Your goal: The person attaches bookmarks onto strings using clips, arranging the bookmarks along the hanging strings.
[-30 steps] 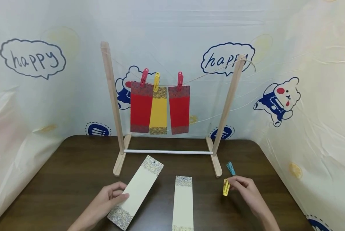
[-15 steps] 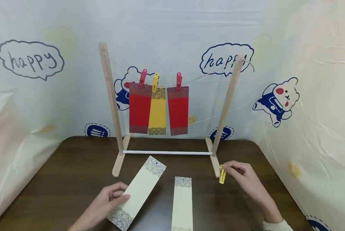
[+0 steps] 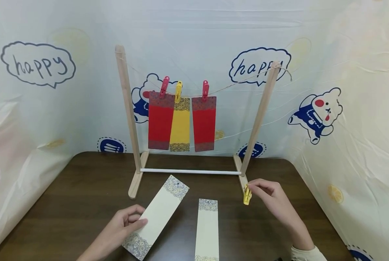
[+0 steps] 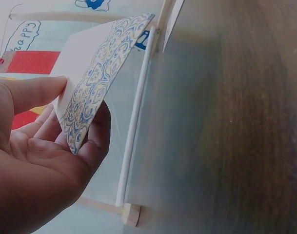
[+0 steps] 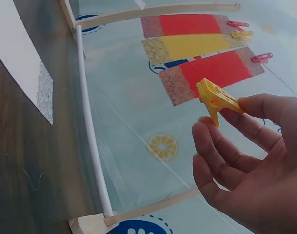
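My left hand (image 3: 119, 226) grips a cream cardboard strip (image 3: 158, 215) by its long edge, thumb on the front face and fingers behind. Lacy blue patterns (image 4: 104, 73) band the strip's ends, and it slants up to the right over the table. On the other side, my right hand (image 3: 276, 199) pinches a yellow clothespin (image 3: 247, 194) between thumb and forefinger; in the right wrist view the clothespin (image 5: 214, 97) points away from the palm. A second cream strip (image 3: 207, 228) lies on the table between the hands.
Behind the hands stands a wooden frame (image 3: 261, 116) with a white crossbar (image 3: 190, 171) and a sagging string. Red clothespins (image 3: 164, 87) and a yellow one hold two red cards (image 3: 204, 125) and a yellow card (image 3: 180, 125) on it. A patterned sheet surrounds the brown table (image 3: 67, 203).
My right hand has lifted the yellow clothespin away and slightly left, toward the frame's right foot. The blue clothespin seen beside it earlier is out of sight. My left hand has barely moved.
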Motion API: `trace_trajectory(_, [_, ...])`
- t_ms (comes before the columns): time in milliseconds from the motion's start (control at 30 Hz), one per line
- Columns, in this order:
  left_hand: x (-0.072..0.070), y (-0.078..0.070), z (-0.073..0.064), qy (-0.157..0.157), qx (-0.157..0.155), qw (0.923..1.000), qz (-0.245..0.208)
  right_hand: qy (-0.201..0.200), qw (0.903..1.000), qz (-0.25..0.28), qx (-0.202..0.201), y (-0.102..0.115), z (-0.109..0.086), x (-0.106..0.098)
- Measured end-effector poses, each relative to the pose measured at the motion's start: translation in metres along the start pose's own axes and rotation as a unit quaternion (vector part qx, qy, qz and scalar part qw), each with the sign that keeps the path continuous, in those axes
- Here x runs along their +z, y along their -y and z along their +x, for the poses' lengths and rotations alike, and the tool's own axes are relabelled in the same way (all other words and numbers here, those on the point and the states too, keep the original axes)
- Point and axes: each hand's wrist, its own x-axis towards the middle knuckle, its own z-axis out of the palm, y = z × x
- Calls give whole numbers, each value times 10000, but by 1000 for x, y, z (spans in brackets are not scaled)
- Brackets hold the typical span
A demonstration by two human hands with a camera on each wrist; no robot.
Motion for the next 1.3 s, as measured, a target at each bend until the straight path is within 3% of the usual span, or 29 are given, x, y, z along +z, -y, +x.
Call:
trace_trajectory(233, [4,-5,3,-57,-123,9999,96,-43,10000,-14,-51,6,3,3])
trace_trajectory(467, [6,-7,4,-112,97,9996,239,-32,9998,95,-172,11,3,8])
trace_trajectory(733, [9,-15,11,-237,27,9985,495,37,9996,244,-165,12,3,11])
trace_trajectory(1000, [10,-32,29,-201,112,9975,675,4,9987,280,-429,29,13,16])
trace_trajectory(1300, [15,-52,53,-203,141,9955,910,-431,9928,462,-1020,58,29,26])
